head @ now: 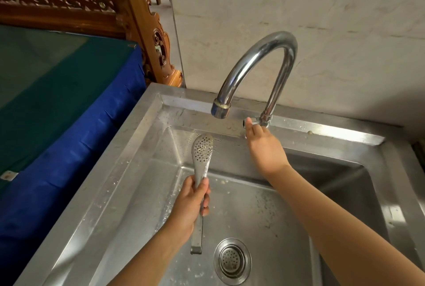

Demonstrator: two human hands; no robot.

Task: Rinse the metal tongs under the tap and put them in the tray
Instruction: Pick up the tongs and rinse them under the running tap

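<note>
My left hand [192, 203] grips the metal tongs [202, 154] around the middle, over the steel sink basin. Their perforated spoon-shaped head points up and away, just below and left of the tap spout. The curved chrome tap [259, 60] rises from the sink's back rim; no water stream shows at its outlet. My right hand [262, 145] reaches to the small tap handle [249, 122] at the tap's base, fingertips touching it. No tray is in view.
The steel sink [142, 147] has wet walls with scattered food specks and a round drain strainer [232, 260] at the near bottom. A blue and green covered surface [69, 101] lies to the left, carved wooden furniture [158, 39] behind it. A pale wall backs the sink.
</note>
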